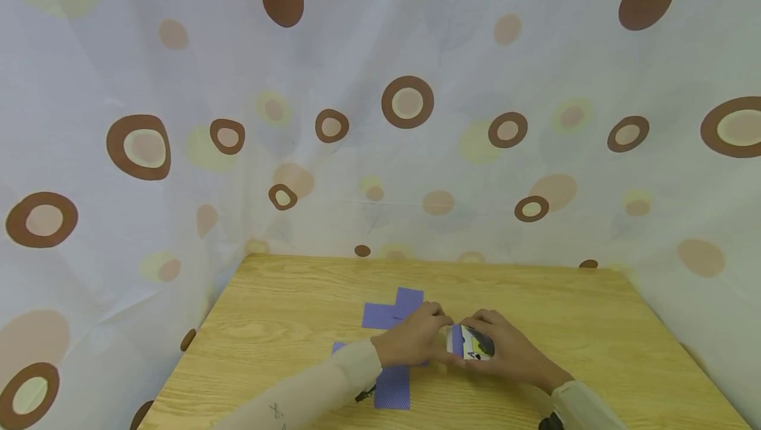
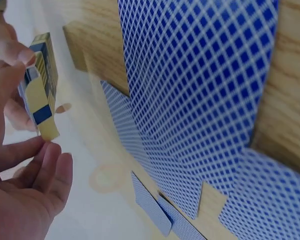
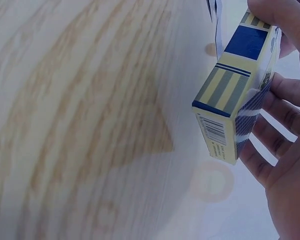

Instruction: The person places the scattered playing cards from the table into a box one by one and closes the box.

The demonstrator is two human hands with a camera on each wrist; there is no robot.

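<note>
left hand (image 1: 413, 339): fingers bent, pinched the near end of the card box (image 1: 473, 344) | right hand (image 1: 512, 352): fingers curled, gripped its other end | box: between both, above table (image 1: 285, 294), right of blue-backed cards (image 1: 392, 390)

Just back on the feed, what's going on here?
A person's left hand and right hand both grip a small cream-and-blue cardboard playing-card box, held over a yellowish wood-grain table. Several blue-and-white patterned rectangular cards lie there patterned side up, some overlapping, around and below the left hand. Whether the box holds any cards can't be seen.
</note>
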